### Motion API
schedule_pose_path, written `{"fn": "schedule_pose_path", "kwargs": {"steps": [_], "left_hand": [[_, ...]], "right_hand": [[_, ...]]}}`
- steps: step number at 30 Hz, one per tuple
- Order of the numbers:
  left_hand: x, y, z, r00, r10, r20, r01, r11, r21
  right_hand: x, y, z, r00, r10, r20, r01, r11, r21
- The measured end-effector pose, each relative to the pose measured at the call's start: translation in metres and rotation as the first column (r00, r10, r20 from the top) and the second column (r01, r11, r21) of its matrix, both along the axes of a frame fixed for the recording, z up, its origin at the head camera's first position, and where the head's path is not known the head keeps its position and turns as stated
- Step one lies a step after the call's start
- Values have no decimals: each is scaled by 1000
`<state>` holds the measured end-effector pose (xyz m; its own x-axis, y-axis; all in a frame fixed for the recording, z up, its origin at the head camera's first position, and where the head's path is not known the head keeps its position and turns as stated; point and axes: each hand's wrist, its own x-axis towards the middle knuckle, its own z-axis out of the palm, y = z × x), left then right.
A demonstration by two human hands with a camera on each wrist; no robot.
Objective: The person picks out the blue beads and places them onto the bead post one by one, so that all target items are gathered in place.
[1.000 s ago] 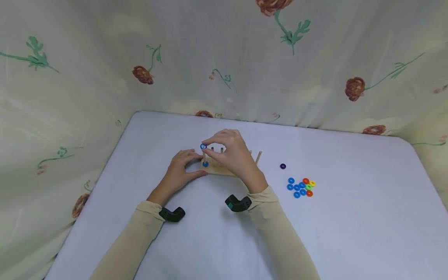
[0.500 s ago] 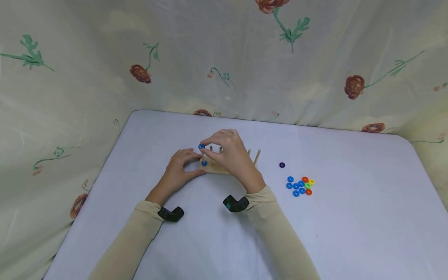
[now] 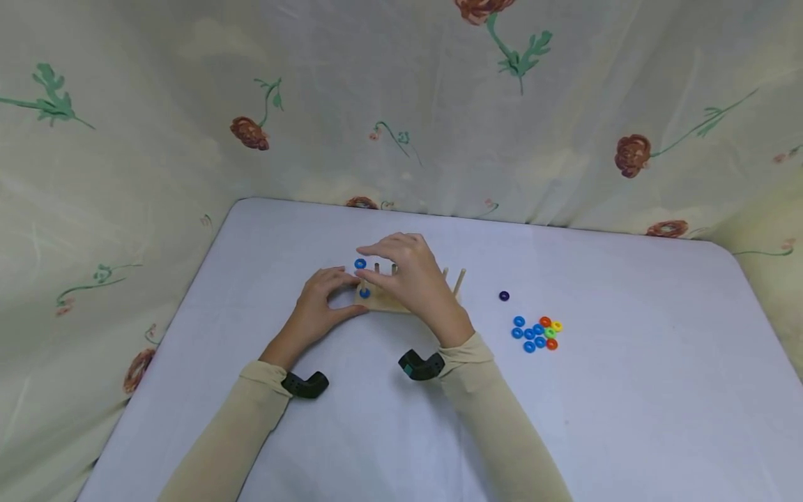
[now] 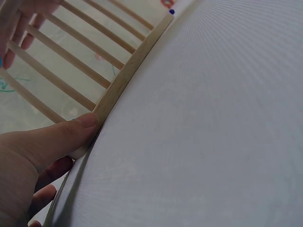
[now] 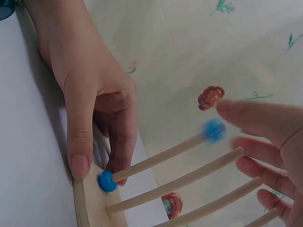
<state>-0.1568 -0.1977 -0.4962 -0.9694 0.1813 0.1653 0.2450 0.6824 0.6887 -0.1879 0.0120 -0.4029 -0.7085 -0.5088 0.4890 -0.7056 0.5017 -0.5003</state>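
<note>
My left hand grips the left end of a wooden peg board, its thumb on the near edge and its fingers behind. Several upright pegs rise from the board. A blue ring sits at the foot of the leftmost peg. A second blue ring, blurred in the right wrist view, is at that peg's top. Around this upper ring my right hand holds thumb and index finger spread, apart from it. In the head view the right hand hides the board's middle.
To the right of the board a dark purple ring lies alone on the white table. Beyond it is a loose cluster of blue, orange, yellow and green rings. A flowered curtain hangs behind the table.
The right thumb and index finger have parted and let go of the upper blue ring, which has tipped from facing me to lying flatter at the peg's top. The left hand keeps its grip.
</note>
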Motion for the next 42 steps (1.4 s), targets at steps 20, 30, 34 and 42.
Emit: {"fn": "schedule_pose_path", "kwargs": {"steps": [20, 30, 34, 42], "left_hand": [[-1, -1, -2, 1000, 12, 5, -12, 1000, -20], [-2, 1, -6, 1000, 4, 7, -4, 1000, 1], [-3, 2, -6, 1000, 0, 6, 0, 1000, 3], [-2, -1, -4, 1000, 12, 6, -12, 1000, -17]], "right_hand": [[0, 0, 0, 1000, 19, -21, -20, 999, -25], [4, 7, 6, 1000, 14, -20, -14, 1000, -15], [5, 14, 8, 1000, 10, -25, -10, 1000, -18], [6, 28, 12, 999, -8, -34, 9, 1000, 11]]}}
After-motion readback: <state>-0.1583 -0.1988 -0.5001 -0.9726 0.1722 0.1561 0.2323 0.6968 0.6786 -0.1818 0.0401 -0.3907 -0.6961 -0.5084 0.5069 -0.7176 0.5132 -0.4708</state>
